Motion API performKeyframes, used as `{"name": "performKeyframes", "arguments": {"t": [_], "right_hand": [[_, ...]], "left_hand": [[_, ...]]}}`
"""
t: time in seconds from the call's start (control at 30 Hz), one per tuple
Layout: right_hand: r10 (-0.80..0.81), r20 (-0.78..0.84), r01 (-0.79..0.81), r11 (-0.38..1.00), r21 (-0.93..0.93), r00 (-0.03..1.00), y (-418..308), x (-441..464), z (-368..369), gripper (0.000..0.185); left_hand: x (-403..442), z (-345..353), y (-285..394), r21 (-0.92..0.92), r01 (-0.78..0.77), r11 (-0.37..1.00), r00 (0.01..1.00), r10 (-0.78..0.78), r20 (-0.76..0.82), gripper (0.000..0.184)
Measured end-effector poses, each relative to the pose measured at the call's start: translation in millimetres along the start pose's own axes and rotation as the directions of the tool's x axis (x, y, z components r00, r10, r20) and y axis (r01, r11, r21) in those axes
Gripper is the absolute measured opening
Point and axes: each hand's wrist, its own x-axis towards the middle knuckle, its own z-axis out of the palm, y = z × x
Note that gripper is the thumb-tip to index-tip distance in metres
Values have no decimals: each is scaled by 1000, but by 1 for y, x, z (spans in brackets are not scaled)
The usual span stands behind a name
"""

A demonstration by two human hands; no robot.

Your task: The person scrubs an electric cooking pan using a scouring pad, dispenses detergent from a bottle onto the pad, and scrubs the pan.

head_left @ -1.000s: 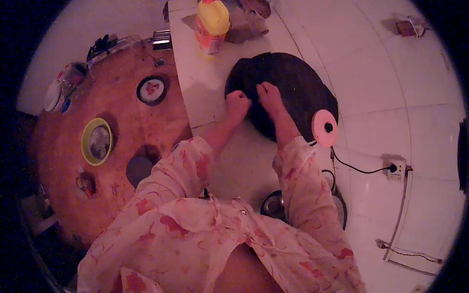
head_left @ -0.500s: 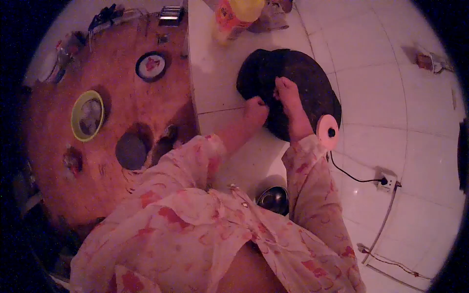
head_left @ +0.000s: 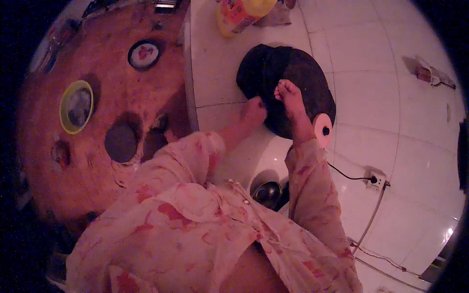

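Observation:
A large dark round item, which looks like cloth or a bag, lies on the pale tiled counter. At its left edge my left hand is closed with the fingers curled in. My right hand is closed over the middle of the dark item. Whatever either hand pinches is too dark to make out. Just beyond my right wrist is a pink disc with a black knob, at the dark item's lower right edge.
Behind stands a yellow-capped bottle. A metal bowl sits near my body. On the reddish surface at left are a yellow-rimmed basin, a plate and a round grey object. A black cord runs to a socket.
The view has shifted, so the basin and plate sit farther left and higher. The dark item's left part now stands out as a folded-over flap. Both hands stay closed, a little farther apart.

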Motion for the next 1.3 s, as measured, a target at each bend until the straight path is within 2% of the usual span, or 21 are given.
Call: {"name": "performKeyframes", "arguments": {"t": [0.07,0.1,0.13,0.17,0.2,0.27,0.33,0.4,0.47,0.5,0.57,0.6,0.67,0.73,0.8,0.83,0.93,1.1,1.2,1.23,1.3], "right_hand": [[-3,-20,3,1000,23,1000,-5,-11,4,15],[14,-30,-12,998,54,999,-4,-23,6,16],[22,-39,-20,999,51,999,1,-35,0,16],[30,-125,-21,997,77,992,8,-45,-4,18],[36,-208,-14,995,103,978,16,-51,-4,20],[-6,-260,46,988,149,966,30,-62,0,20],[-36,-317,103,975,198,948,28,-61,0,21],[-79,-252,129,973,190,965,26,-63,3,21],[-60,-281,120,971,204,958,33,-66,2,20],[-21,-303,93,970,225,953,34,-60,-1,19],[-54,-303,109,980,167,951,33,-59,2,19],[-107,-301,148,982,115,947,27,-62,3,18],[-53,-319,105,983,150,946,25,-60,6,18],[-44,-286,90,984,152,957,24,-59,5,16],[-53,-282,100,982,157,958,23,-59,5,16],[-65,-278,113,980,162,958,24,-60,6,15],[-17,-299,81,976,203,954,28,-61,6,15],[-40,-246,91,975,201,968,21,-66,4,17],[-29,-248,79,977,198,968,23,-62,1,16],[-23,-249,75,977,202,968,24,-62,1,16],[-49,-257,96,980,172,965,27,-63,5,16]], "left_hand": [[-6,3,-11,-83,149,985,985,-155,-70,11],[0,-5,-6,-88,153,984,986,-158,-59,11],[13,-19,9,-119,-81,990,979,57,-195,10],[23,-28,18,-111,-314,943,903,261,-341,10],[31,-30,18,-109,-318,942,901,265,-343,10],[40,-27,18,-32,-530,847,832,513,-214,9],[32,-23,15,19,-514,857,841,508,-188,9],[11,-20,-4,70,-503,862,848,507,-152,9],[4,-11,-34,81,-484,871,875,483,40,10],[13,-11,-23,82,-488,869,873,487,37,10],[10,-13,-2,-32,-440,898,840,398,-369,10],[15,-16,10,-38,-439,898,843,397,-365,10],[45,-21,26,-3,-566,824,786,539,-303,9],[43,-17,25,18,-613,790,739,581,-342,9],[22,-18,10,150,-619,771,782,622,29,9],[14,-17,3,151,-620,770,782,623,36,9],[6,-15,-5,67,-563,824,819,567,-90,10],[5,-21,9,-47,-667,744,723,631,-281,12],[31,-20,26,-31,-605,795,748,555,-364,13],[44,-18,30,-29,-605,796,749,556,-361,13],[60,-17,36,166,-684,711,671,702,-240,12]]}}
